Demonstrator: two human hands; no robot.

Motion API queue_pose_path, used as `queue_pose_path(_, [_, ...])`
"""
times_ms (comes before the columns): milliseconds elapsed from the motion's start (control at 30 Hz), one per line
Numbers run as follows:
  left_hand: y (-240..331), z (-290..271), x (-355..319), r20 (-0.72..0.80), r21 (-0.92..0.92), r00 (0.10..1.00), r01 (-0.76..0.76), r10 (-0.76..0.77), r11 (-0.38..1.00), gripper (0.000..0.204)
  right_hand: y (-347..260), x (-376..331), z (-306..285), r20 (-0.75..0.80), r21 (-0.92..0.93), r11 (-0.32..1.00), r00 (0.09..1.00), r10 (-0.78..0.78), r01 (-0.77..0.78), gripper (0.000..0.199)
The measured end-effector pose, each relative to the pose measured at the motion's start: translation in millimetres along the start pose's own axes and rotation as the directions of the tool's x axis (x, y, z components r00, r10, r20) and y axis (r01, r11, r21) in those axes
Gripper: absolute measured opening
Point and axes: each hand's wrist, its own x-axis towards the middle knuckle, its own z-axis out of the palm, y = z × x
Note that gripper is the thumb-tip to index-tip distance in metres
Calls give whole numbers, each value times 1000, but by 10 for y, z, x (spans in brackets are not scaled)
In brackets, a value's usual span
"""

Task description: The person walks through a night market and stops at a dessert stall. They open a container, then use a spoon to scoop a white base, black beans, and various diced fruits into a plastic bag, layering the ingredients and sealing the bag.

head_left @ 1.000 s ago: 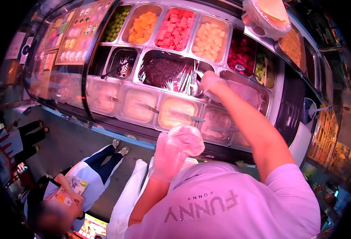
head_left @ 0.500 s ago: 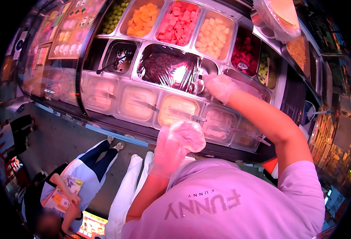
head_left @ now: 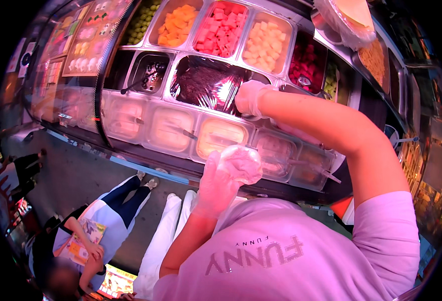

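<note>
My left hand (head_left: 212, 189), in a clear glove, is closed round a soft, pale pink, round thing (head_left: 241, 164) with a dished, wrinkled top. It is held in front of the near row of tubs. My gloved right hand (head_left: 252, 98) is curled at the right end of a metal pan of dark, grainy food (head_left: 196, 80). Shiny clear film (head_left: 226, 93) covers part of that pan, beside my fingers. Whatever those fingers grip is hidden.
Beyond the pan stand containers of orange cubes (head_left: 176, 26), red cubes (head_left: 221, 30), pale yellow cubes (head_left: 264, 45) and green balls (head_left: 143, 22). Nearer lie lidded tubs (head_left: 168, 131) with handles sticking out. A person (head_left: 93, 226) holding a booklet stands past the counter edge.
My right hand has moved left and slightly nearer over the pan's end, its forearm swinging higher. The pale round thing in my left hand has shifted slightly right and its top shows more.
</note>
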Motion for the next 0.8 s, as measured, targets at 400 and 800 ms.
queue_pose_path(400, [-137,-179,603,7,-116,997,-71,72,991,67,492,-2044,-913,-317,169,982,948,-23,81,25])
queue_pose_path(800, [-340,18,480,-106,-151,994,-57,41,987,63,243,-1445,214,-230,614,778,914,334,-130,19])
